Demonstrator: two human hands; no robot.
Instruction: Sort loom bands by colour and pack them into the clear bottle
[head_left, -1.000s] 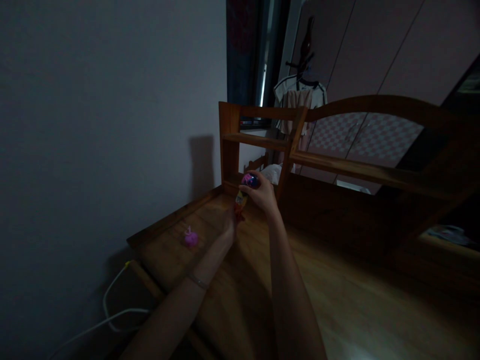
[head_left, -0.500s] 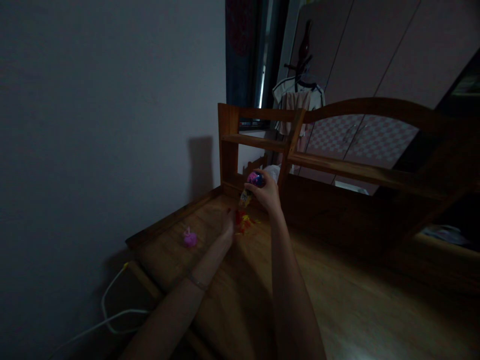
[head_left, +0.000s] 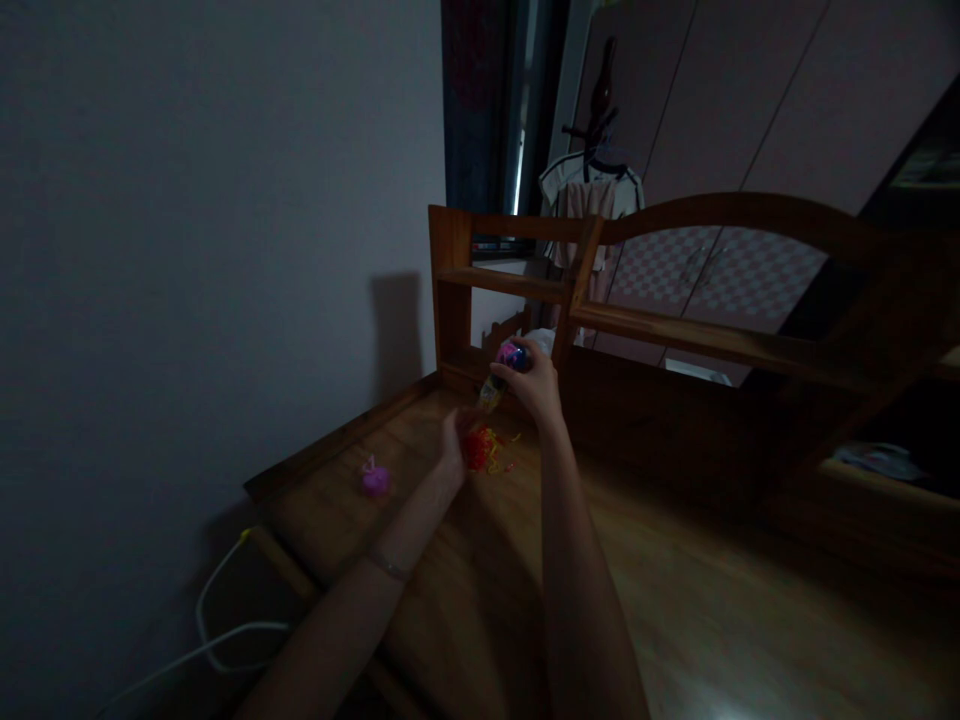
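Note:
My right hand [head_left: 538, 385] is closed around a tilted container [head_left: 511, 355], blue and pink at its upper end. Its see-through lower end points down to the left and shows something yellowish inside. Just under it, my left hand [head_left: 454, 436] is beside a small heap of thin red and yellow strands [head_left: 484, 450] on the wooden desk [head_left: 675, 580]. Motion smears the left fingers, so I cannot make out whether they hold anything. A small purple object with a thin loop on top [head_left: 376, 481] lies left of my left hand.
A wooden shelf frame [head_left: 675, 325] stands along the desk's back. The pale wall [head_left: 225, 250] closes off the left side. A white cable [head_left: 202, 600] hangs past the desk's left edge. Clothes [head_left: 592, 195] hang behind the shelf, before a pink wardrobe [head_left: 750, 120].
My left hand has shifted slightly, its fingers now nearer the container's lower end. More of the red and yellow heap shows. The right hand keeps its hold, and the view has turned slightly.

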